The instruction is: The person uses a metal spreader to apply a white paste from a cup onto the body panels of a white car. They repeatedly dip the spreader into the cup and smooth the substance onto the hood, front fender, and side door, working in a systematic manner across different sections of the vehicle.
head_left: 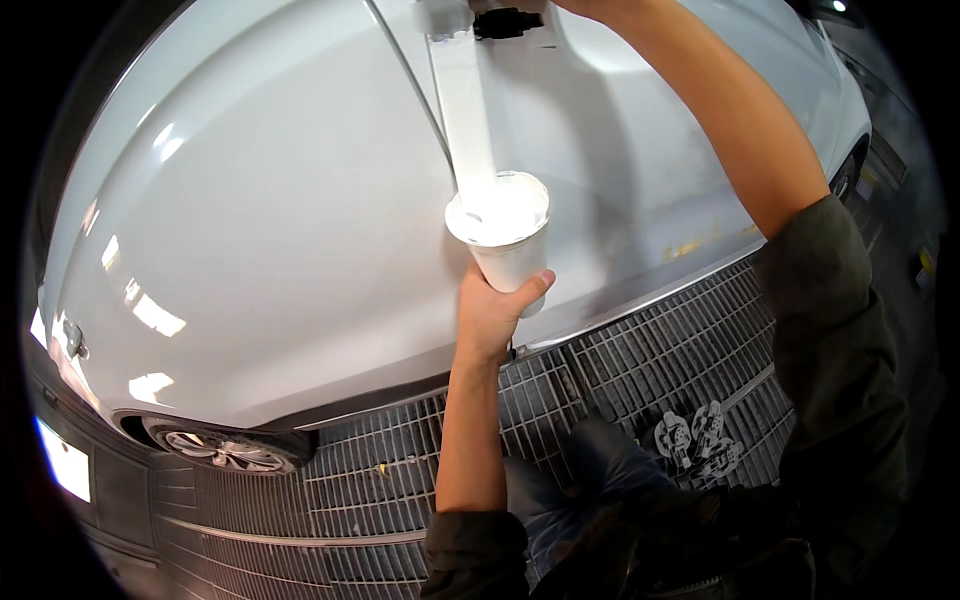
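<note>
White and smooth, the cup [505, 254] is in the left hand [495, 305], whose fingers are clamped around its lower part. The thumb lies on the near side of the cup, on its right; the other fingers are mostly hidden behind it, so I cannot tell exactly how they are placed. The cup is a little tilted, and its open rim is above these fingers. From higher up, a white strip [465, 110] comes down into the cup; I cannot tell if it is a flat stick or a liquid which is flowing. Just to the left of this strip, above the left fingers, a thin grey rod [410, 75] slants down toward the rim.

Of the right hand [590, 5], only a small part is visible at the upper edge. Its fingers are out of view, and I cannot tell if they are apart or together. Near it, on the left, there is a black object [508, 22].

Behind the fingers of the left hand extends a white car [300, 200]. Below these fingers is a metal grating [380, 510], and on it, to the lower right, lie patterned pale pieces [700, 440].
</note>
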### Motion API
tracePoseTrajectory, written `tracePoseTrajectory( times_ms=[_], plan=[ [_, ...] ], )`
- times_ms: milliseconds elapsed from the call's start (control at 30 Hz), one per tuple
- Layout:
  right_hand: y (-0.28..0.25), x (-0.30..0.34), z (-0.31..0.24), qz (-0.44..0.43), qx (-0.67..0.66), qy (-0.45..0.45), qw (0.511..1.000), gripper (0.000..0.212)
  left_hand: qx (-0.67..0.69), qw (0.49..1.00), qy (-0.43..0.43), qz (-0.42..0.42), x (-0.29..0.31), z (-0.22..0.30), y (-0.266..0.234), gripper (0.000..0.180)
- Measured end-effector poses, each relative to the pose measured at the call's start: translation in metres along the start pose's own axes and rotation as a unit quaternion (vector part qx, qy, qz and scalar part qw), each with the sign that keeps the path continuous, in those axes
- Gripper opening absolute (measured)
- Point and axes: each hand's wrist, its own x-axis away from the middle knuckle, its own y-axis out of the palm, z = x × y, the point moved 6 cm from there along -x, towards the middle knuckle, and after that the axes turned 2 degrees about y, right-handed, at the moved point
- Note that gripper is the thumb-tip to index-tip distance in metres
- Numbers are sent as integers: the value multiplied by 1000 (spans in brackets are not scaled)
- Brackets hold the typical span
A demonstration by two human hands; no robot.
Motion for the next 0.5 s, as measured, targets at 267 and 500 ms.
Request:
tracePoseTrajectory(
  times_ms=[267,500],
  plan=[
    [0,0,0,16,-1,-1,1000,23,11,1000,4,-7,-6,-9,-6,63],
    [0,0,0,9,-17,0,1000,23,20,1000,-4,-13,-4,-3,-3,63]
  ],
)
